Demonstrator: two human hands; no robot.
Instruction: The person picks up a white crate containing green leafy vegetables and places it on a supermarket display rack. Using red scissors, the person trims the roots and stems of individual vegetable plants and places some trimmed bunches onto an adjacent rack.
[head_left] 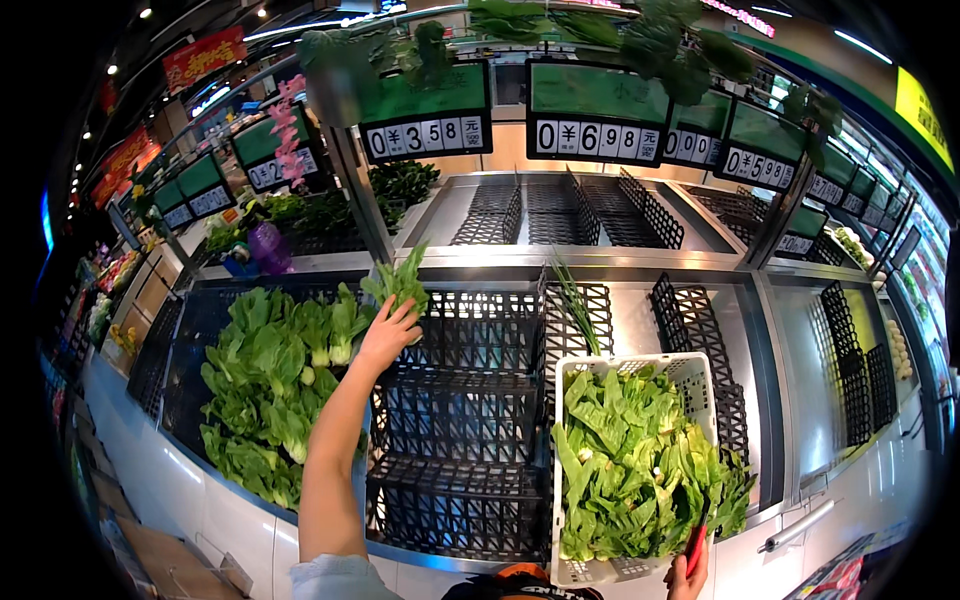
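Observation:
My left hand (391, 335) reaches to the far end of the display, its fingers around the base of a head of leafy lettuce (402, 279). It lies at the top of the black rack (455, 420), beside a pile of bok choy (265, 370) on the left. A white plastic crate (562, 480) full of loose lettuce heads (630, 450) stands at the right. By its near right corner, my right hand (688, 577) is closed on a slim red-handled tool (697, 540) with a dark upper part. Leaves partly cover that tool, so its exact kind is unclear.
Some thin green stalks (577, 310) lie behind the crate. Metal posts (355, 180) and hanging price signs (428, 110) rise over the display. Further black racks (855, 350) sit in the metal bay to the right. Dark leafy vegetables (310, 215) occupy the back left shelf.

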